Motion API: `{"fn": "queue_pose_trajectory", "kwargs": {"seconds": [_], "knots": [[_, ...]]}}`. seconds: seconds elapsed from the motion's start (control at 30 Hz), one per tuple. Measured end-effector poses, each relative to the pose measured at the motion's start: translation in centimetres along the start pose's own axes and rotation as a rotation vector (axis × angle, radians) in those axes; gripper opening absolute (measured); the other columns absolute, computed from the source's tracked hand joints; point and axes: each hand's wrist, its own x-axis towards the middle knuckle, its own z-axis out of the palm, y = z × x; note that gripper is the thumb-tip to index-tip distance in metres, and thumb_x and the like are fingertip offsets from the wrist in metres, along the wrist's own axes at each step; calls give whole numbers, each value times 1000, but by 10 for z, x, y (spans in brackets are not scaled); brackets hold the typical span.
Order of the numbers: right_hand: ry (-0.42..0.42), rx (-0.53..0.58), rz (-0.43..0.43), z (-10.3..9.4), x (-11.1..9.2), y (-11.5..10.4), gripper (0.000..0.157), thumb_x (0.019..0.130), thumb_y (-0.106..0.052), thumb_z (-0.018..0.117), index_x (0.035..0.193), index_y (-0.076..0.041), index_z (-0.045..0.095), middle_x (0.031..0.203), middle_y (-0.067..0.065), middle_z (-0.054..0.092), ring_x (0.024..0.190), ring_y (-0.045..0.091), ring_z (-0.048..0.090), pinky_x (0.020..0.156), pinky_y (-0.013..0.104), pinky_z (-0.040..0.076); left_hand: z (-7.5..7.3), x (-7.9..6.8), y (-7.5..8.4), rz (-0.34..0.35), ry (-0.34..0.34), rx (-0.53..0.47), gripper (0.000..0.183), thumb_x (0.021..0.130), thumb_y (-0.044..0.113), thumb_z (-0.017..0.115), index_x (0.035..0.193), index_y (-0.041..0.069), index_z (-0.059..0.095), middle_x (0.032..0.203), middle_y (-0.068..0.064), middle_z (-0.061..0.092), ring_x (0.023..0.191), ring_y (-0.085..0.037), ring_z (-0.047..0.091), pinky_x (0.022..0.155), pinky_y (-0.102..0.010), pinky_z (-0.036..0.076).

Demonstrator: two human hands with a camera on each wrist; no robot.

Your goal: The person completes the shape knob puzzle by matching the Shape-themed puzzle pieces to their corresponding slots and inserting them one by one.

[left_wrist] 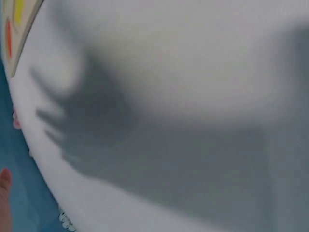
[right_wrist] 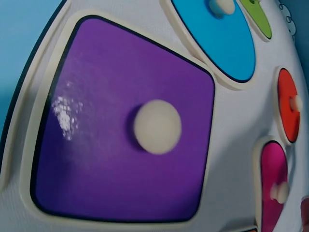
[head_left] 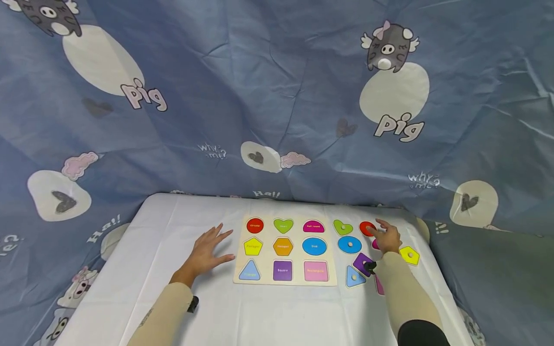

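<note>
My left hand (head_left: 207,253) is held with spread fingers beside the left edge of a wooden shape puzzle board (head_left: 266,259); its shadow falls on the white cloth in the left wrist view. On the right, my right hand (head_left: 388,239) reaches over loose knobbed pieces, its fingertips near the red circle piece (head_left: 365,227). In the right wrist view that circle's knob (right_wrist: 296,103) shows no finger on it, and a bit of fingertip (right_wrist: 305,209) appears at the edge. The purple square piece (right_wrist: 96,154) lies under the wrist, close to the magenta half-round piece (right_wrist: 273,174).
Other loose pieces lie right of the board: a green heart (head_left: 340,227), a blue oval (head_left: 345,246), a light blue triangle (head_left: 352,281), a yellow pentagon (head_left: 408,260) and a partly hidden pink piece (head_left: 379,287). A blue printed cloth (head_left: 277,120) hangs behind the white table (head_left: 277,317).
</note>
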Motion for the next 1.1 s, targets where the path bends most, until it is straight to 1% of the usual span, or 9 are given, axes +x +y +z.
{"fn": "queue_pose_trajectory", "kwargs": {"seconds": [0.13, 0.27, 0.37, 0.5, 0.6, 0.77, 0.87, 1.03, 1.1], "knots": [[-8, -32, 16, 5, 0, 3, 50, 94, -30, 62, 137, -7, 51, 139, 29, 46, 127, 47, 38, 104, 66, 19, 13, -2, -3, 1, -18, -10, 76, 80, 52, 70, 143, 17, 47, 156, -20, 26, 141, -45, 22, 112, -63, 14], [-8, -87, 38, 10, -3, 5, 48, 94, -30, 61, 135, -5, 52, 137, 29, 48, 123, 47, 40, 100, 63, 23, 24, -4, -6, 14, -50, -8, 79, 78, 55, 70, 143, 18, 47, 156, -20, 24, 142, -45, 21, 113, -62, 14], [25, -139, 59, 14, -5, 6, 46, 94, -29, 63, 133, -6, 55, 134, 27, 50, 120, 46, 41, 97, 62, 26, 31, -6, -7, 19, -79, 24, 82, 75, 60, 70, 143, 19, 47, 156, -19, 26, 142, -43, 20, 113, -63, 13], [81, -189, 81, 21, -6, 13, 43, 91, -26, 65, 128, -5, 59, 132, 27, 51, 117, 46, 42, 97, 62, 27, 38, -11, -6, 17, -123, 100, 87, 72, 67, 68, 143, 21, 47, 155, -16, 30, 143, -41, 22, 113, -64, 12], [94, -216, 89, 24, -5, 16, 41, 91, -26, 65, 127, -6, 61, 131, 28, 50, 116, 47, 42, 97, 62, 27, 40, -12, -5, 14, -159, 126, 90, 71, 67, 68, 144, 22, 46, 155, -16, 29, 143, -42, 21, 113, -65, 11], [116, -187, 73, 25, -2, 11, 38, 92, -27, 63, 122, -4, 63, 126, 29, 50, 113, 47, 41, 95, 62, 27, 41, -6, -8, 16, -204, 168, 91, 70, 64, 71, 146, 23, 43, 157, -16, 26, 143, -41, 19, 112, -66, 9], [123, -170, 63, 26, 0, 8, 35, 92, -26, 64, 119, -3, 64, 123, 29, 49, 111, 47, 40, 94, 62, 27, 39, -2, -8, -1, -219, 172, 92, 68, 60, 75, 146, 24, 43, 157, -14, 25, 144, -40, 18, 112, -67, 8], [122, -183, 96, 30, 5, 5, 33, 92, -26, 65, 116, -3, 63, 119, 29, 48, 110, 47, 39, 94, 59, 28, 38, 1, -9, -27, -237, 164, 92, 67, 57, 78, 146, 26, 43, 158, -12, 23, 145, -39, 16, 112, -68, 7], [120, -186, 103, 31, 6, 4, 32, 92, -25, 64, 114, -2, 63, 117, 29, 47, 110, 47, 38, 94, 59, 28, 39, 2, -9, -30, -233, 162, 92, 66, 57, 78, 146, 27, 43, 159, -11, 23, 145, -38, 16, 112, -67, 6]]}}
